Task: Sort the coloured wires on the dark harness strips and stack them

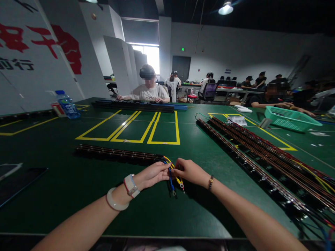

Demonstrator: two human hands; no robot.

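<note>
A long black bar with metal strips lies across the green table in front of me. From its right end comes a bundle of yellow and blue wires; ring terminals show on loose ends that hang toward me. My left hand, palm turned up, pinches the bundle close to the bar's end. On the other side my right hand has thumb and fingertips closed on the same wires. The fingertips of both hands nearly meet and partly cover the wires.
Several long bars with copper-coloured strips lie slantwise at the right. Beyond them sits a green basket. A bottle stands at the left, and a dark flat panel lies nearer. Across the table a person works at dark bars.
</note>
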